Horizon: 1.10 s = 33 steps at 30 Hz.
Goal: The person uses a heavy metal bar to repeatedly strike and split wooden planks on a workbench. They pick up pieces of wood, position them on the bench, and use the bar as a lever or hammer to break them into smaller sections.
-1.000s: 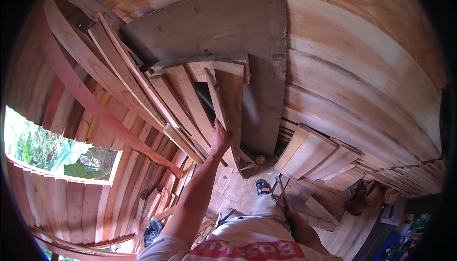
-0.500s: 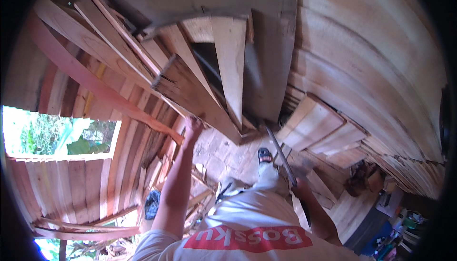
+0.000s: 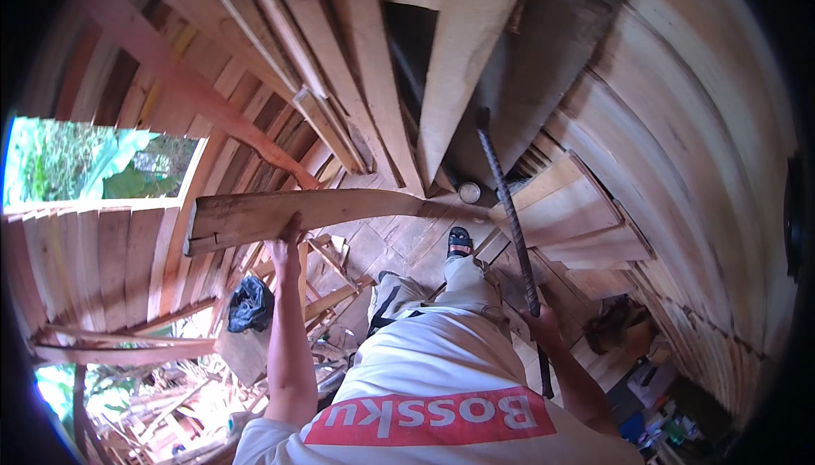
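My left hand (image 3: 287, 234) is closed on the lower edge of a wooden plank (image 3: 340, 205), which lies crosswise before me. Its cut end, dark along the rim, points to the left, and its right end tapers away near the standing boards. In my right hand (image 3: 542, 324) is a long dark ribbed metal bar (image 3: 507, 202), gripped toward its lower part and slanting up and away. The bar's far tip reaches in front of a dark upright panel (image 3: 543, 66).
Several boards (image 3: 365, 66) lean ahead of me. Stacked planks (image 3: 671, 176) line the right side. At left are a plank wall (image 3: 102, 253) with a window opening and a black plastic bag (image 3: 250, 304). A round can (image 3: 469, 192) and scrap wood (image 3: 335, 295) lie on the floor.
The plank has swung out from among the leaning boards and now lies across in front of me, with my left hand farther left. The metal bar's far end is higher in view.
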Each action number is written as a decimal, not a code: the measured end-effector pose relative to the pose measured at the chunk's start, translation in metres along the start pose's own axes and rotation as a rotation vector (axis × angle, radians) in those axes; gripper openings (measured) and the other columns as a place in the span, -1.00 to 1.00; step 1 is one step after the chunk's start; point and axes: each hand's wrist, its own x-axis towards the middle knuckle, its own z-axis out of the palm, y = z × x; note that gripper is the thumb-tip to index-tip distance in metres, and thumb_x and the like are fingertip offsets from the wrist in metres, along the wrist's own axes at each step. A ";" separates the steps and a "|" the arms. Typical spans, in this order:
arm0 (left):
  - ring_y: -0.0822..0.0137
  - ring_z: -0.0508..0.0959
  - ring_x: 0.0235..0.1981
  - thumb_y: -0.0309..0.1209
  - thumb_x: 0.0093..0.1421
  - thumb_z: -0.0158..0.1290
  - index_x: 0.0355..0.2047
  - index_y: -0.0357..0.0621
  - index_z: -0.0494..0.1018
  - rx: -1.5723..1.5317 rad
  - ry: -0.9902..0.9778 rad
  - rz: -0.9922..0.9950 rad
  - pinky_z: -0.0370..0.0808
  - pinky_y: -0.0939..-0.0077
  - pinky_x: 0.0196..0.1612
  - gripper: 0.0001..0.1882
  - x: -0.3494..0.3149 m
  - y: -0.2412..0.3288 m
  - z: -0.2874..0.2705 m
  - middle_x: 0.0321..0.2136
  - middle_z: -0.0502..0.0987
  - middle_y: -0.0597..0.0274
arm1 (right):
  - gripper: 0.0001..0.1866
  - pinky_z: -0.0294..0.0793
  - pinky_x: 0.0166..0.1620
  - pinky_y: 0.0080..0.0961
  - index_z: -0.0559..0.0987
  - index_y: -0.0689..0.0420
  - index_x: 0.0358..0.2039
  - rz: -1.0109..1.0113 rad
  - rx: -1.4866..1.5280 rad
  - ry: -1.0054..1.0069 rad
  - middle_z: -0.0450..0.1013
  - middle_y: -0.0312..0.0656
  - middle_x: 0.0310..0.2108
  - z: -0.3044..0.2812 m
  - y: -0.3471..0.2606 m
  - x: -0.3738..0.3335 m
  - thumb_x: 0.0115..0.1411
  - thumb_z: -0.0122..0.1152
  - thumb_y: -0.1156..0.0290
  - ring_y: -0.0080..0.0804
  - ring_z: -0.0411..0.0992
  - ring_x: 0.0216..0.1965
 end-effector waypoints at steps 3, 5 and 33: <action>0.27 0.44 -0.10 -0.30 0.12 0.23 -0.06 -0.32 0.43 0.003 0.181 0.112 0.37 0.39 0.02 -0.55 -0.014 -0.022 -0.020 -0.12 0.47 0.09 | -0.66 0.34 -0.68 -0.48 0.40 0.12 -0.53 0.105 -0.091 0.048 0.33 -0.30 -0.70 -0.004 -0.032 -0.003 0.10 0.32 0.18 -0.52 0.34 -0.74; 0.30 0.45 -0.10 -0.38 0.13 0.23 -0.04 -0.33 0.42 0.028 0.325 0.186 0.41 0.43 -0.01 -0.57 -0.020 -0.039 -0.030 -0.14 0.49 0.12 | -0.72 0.33 -0.67 -0.43 0.45 0.16 -0.50 0.140 -0.249 0.007 0.33 -0.28 -0.69 -0.007 0.019 0.027 0.12 0.27 0.24 -0.48 0.33 -0.74; 0.16 0.50 0.00 -0.30 0.15 0.19 -0.06 -0.21 0.52 -0.195 0.757 -0.281 0.38 0.37 0.01 -0.63 -0.248 -0.202 -0.197 -0.04 0.53 0.00 | -0.67 0.18 -0.69 -0.57 0.39 0.09 -0.67 -0.784 -0.377 -0.526 0.28 -0.41 -0.77 0.134 -0.272 -0.004 0.10 0.31 0.30 -0.67 0.23 -0.75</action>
